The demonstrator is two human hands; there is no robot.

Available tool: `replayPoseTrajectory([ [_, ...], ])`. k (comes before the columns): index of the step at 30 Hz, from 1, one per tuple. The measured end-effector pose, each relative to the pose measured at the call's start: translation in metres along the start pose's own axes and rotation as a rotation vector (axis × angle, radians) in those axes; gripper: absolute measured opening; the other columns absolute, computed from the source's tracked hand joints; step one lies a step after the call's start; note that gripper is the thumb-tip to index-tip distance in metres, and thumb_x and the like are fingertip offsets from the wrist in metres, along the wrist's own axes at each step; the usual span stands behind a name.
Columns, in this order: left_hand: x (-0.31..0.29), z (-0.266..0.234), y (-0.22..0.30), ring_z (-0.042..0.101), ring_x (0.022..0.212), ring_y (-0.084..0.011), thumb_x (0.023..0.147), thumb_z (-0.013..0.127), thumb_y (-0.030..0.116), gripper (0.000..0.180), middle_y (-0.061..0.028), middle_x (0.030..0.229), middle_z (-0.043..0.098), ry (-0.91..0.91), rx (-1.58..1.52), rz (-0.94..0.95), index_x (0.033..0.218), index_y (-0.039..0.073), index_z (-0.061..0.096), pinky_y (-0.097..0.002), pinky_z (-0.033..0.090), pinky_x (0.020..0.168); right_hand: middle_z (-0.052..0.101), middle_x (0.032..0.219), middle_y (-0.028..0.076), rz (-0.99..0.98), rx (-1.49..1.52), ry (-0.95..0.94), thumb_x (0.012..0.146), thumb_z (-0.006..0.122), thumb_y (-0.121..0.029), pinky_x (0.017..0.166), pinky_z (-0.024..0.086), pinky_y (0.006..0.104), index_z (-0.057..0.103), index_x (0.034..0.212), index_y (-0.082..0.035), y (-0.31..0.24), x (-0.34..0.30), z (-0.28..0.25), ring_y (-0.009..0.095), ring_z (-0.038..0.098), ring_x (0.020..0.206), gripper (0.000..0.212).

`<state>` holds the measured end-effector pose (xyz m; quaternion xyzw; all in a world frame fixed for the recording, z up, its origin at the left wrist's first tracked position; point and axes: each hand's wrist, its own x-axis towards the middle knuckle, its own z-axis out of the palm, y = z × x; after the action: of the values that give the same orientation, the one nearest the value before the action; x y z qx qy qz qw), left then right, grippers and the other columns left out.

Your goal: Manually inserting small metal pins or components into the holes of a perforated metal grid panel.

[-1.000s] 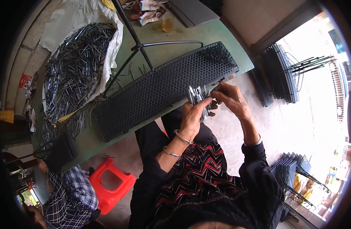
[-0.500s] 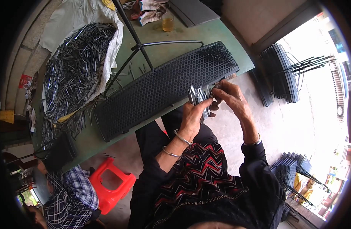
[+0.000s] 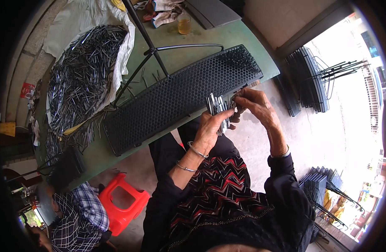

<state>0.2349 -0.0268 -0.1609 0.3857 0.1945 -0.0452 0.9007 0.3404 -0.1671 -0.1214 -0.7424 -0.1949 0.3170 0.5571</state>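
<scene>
My left hand [image 3: 209, 131] is closed around a bundle of thin, shiny metal strips [image 3: 216, 105], with the thumb pressed across them. At the bundle's right side, the fingers of my right hand [image 3: 260, 108] pinch a few more strips. Both hands are just off the near edge of a long black panel [image 3: 176, 98] full of small round holes. The panel lies slantwise on the green table [image 3: 201, 38], with a black rod frame [image 3: 155, 49] at its far side. Dark clustered pieces cover the panel's far right end.
A white sack [image 3: 69, 23] at the left holds a big heap of dark strips [image 3: 86, 73]; some are strewn over the table. A glass of amber liquid [image 3: 184, 26] stands behind. A red stool [image 3: 123, 203] and a person in plaid [image 3: 81, 218] are lower left. Black racks [image 3: 308, 80] stand right.
Both hands stay at the bundle. My left wrist has dropped slightly to the left, and my right forearm has shifted a little to the right.
</scene>
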Motion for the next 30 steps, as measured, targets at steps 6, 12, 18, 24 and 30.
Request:
replayPoseTrajectory([
  [6,0.0,-0.001,0.0,0.067,0.069,-0.0173,0.084,0.066,0.016,0.021,-0.0091,0.086,0.069,0.024,0.076,0.014,0.099,0.002,0.065,-0.0261,0.053,0.054,0.063,0.08,0.004,0.018,-0.026,-0.007,0.09,0.059,-0.014,0.066,0.048,0.0249,0.062,0.096,0.003,-0.005,-0.002,-0.002,0.011,0.06,0.072,0.018],
  [12,0.004,-0.006,0.001,0.068,0.073,-0.0206,0.083,0.068,0.014,0.025,-0.0119,0.087,0.068,-0.02,-0.037,-0.106,0.101,-0.001,0.061,-0.0289,0.054,0.056,0.063,0.079,0.005,0.029,0.001,0.029,0.09,0.058,-0.013,0.067,0.049,0.0247,0.062,0.095,0.003,0.002,-0.002,-0.004,0.011,0.06,0.071,0.017],
  [18,0.013,-0.014,-0.011,0.067,0.069,-0.0203,0.083,0.067,0.014,0.019,-0.0136,0.084,0.068,0.161,-0.171,-0.071,0.095,0.0,0.062,-0.0307,0.055,0.057,0.064,0.078,0.006,-0.139,0.054,0.275,0.092,0.058,-0.013,0.068,0.049,0.0248,0.061,0.092,0.003,0.002,-0.004,0.011,0.012,0.063,0.072,0.016],
  [24,0.009,-0.002,0.002,0.065,0.067,-0.0199,0.085,0.066,0.014,0.018,-0.0103,0.078,0.066,0.097,-0.272,-0.089,0.097,0.001,0.063,-0.033,0.056,0.065,0.067,0.092,0.01,-0.735,-0.646,0.627,0.078,0.065,0.008,0.07,0.052,0.0272,0.062,0.096,0.0,0.012,-0.017,0.039,0.021,0.067,0.081,0.02],
  [30,0.015,-0.012,0.001,0.062,0.08,-0.0113,0.083,0.07,0.014,0.017,-0.0014,0.091,0.065,0.111,-0.328,-0.051,0.097,0.006,0.065,-0.0264,0.051,0.071,0.066,0.099,0.006,-0.935,-0.886,0.514,0.065,0.071,0.002,0.074,0.051,0.0335,0.065,0.095,-0.006,0.016,-0.018,0.05,0.024,0.062,0.091,0.031],
])
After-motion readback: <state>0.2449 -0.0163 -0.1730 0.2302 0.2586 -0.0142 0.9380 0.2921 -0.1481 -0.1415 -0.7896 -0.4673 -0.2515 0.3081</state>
